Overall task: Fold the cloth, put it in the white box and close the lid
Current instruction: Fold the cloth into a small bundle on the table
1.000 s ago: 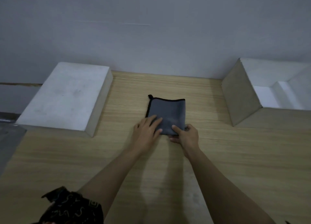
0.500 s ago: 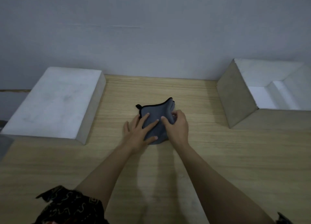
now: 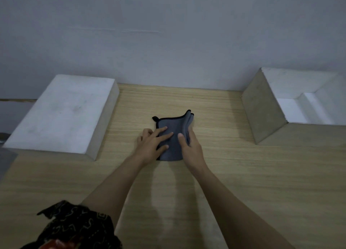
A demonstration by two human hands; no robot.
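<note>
A wide desk of light wood [image 3: 234, 174] holds a white box lid [image 3: 61, 114] on the left and an open white box [image 3: 299, 106] on the right, well apart. Between them lies a small folded grey cloth with black edging [image 3: 173, 125]. The left hand [image 3: 151, 144] lies flat on it, fingers spread. The right hand [image 3: 191, 147] grips its raised right edge, thumb on top.
</note>
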